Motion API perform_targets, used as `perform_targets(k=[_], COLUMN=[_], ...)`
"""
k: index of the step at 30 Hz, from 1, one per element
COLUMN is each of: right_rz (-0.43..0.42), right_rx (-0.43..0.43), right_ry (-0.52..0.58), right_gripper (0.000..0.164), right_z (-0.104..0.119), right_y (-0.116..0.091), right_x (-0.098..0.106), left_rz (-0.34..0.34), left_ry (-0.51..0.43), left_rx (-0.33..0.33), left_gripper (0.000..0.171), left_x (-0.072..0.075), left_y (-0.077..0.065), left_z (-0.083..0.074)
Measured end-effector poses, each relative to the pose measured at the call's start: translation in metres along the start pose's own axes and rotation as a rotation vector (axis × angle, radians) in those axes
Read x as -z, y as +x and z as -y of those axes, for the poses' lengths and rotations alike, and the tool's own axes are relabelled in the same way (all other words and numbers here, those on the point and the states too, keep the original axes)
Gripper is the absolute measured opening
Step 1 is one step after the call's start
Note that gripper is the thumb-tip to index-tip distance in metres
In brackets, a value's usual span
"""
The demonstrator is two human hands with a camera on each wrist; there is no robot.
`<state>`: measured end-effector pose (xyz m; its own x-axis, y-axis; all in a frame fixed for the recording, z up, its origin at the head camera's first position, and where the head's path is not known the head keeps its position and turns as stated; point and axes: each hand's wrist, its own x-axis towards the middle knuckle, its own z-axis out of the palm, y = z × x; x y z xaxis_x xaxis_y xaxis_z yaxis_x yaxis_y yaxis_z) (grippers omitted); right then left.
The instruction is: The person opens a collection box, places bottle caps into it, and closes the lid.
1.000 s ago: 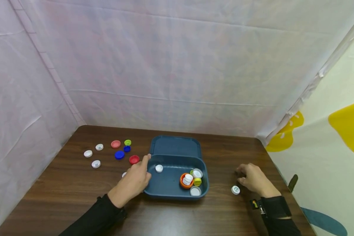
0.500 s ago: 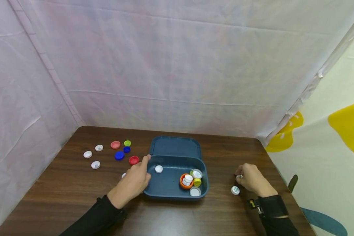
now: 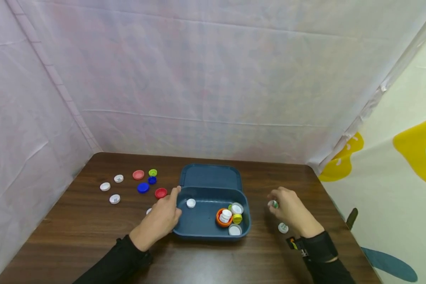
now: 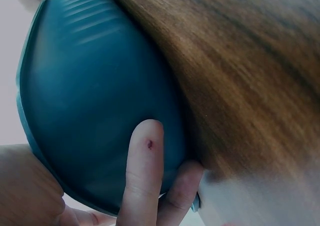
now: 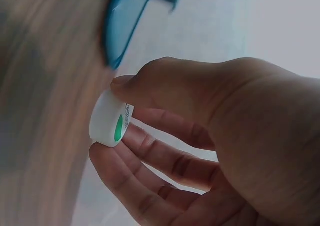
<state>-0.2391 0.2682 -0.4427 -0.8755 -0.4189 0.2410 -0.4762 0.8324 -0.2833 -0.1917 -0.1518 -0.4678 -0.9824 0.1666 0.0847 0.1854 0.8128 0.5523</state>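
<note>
Two hands reach over a dark wood-grain bench [image 3: 85, 236] in the head view, where print on the caps is too small to read, though the marked white cap [image 3: 283, 228] lying near the right wrist bears dark figures and the held cap [image 3: 275, 204] in the right hand [image 3: 289, 209] shows green. Between the hands sits the blue box [image 3: 200, 217], its lid [image 3: 211, 176] open on the far side. Inside, a lone white cap [image 3: 191, 203] lies toward the left; at the right, an orange cap [image 3: 218, 219] with nested white caps [image 3: 226, 214] in it stands near a yellow cap [image 3: 237, 219] and two grey-rimmed caps [image 3: 235, 230]. Left of the box, loose caps [image 3: 143, 187] in white, pink, lime, blue and red are spread about, and the left hand [image 3: 159, 215] grips the box's left side. From the left wrist, its fingers [image 4: 142, 171] press on the plain outer wall. From the right wrist, thumb and fingers are clamped on the held cap's edge, well apart from the box; its white face carries a green shape and small lettering, too slanted to read.
</note>
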Motion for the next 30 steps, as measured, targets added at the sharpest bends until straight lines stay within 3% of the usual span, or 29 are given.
perform_targets(k=[10, 16, 22, 30], right_rz=[-0.021, 0.088, 0.222, 0.261], right_rx=[0.154, 0.280, 0.287, 0.288], right_ry=[0.085, 0.157, 0.195, 0.241], right_gripper=[0.015, 0.014, 0.021, 0.022], right_z=[0.065, 0.091, 0.106, 0.112], right_y=[0.019, 0.024, 0.022, 0.019], right_x=[-0.007, -0.021, -0.028, -0.027], left_rz=[-0.021, -0.017, -0.016, -0.029], left_ry=[0.012, 0.017, 0.004, 0.003], left_rx=[-0.023, -0.020, -0.021, -0.011], left_gripper=[0.064, 0.063, 0.064, 0.063], left_x=[0.002, 0.003, 0.001, 0.000], left_y=[0.000, 0.002, 0.003, 0.001], left_z=[-0.001, -0.001, 0.000, 0.000])
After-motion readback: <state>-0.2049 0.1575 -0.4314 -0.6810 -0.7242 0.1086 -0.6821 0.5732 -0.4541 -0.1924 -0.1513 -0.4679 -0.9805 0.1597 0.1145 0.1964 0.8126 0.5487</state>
